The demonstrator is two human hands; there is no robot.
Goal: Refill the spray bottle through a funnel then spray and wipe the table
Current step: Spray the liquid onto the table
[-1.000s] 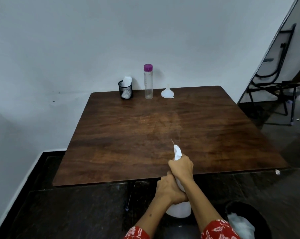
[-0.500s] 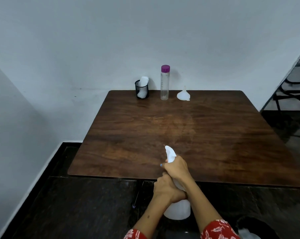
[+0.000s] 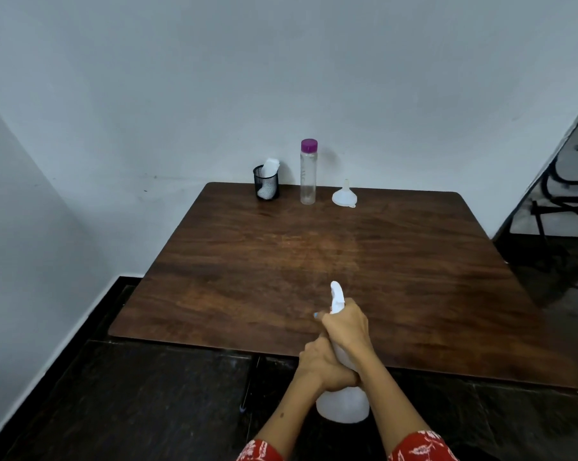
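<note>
While both my hands clamp the spray bottle [image 3: 342, 405] over the near edge of the surface [image 3: 247, 277], right hand [image 3: 347, 326] curled at the trigger head and left hand [image 3: 324, 364] round the neck, I judge the refill done: the funnel [image 3: 344, 196] lies at the far edge beside the purple-capped bottle [image 3: 308, 173], which looks nearly empty. Spraying seems underway; wiping is left. A mesh cup [image 3: 267, 186] holding something white stands far left, well apart, and nothing blocks the nozzle's path.
</note>
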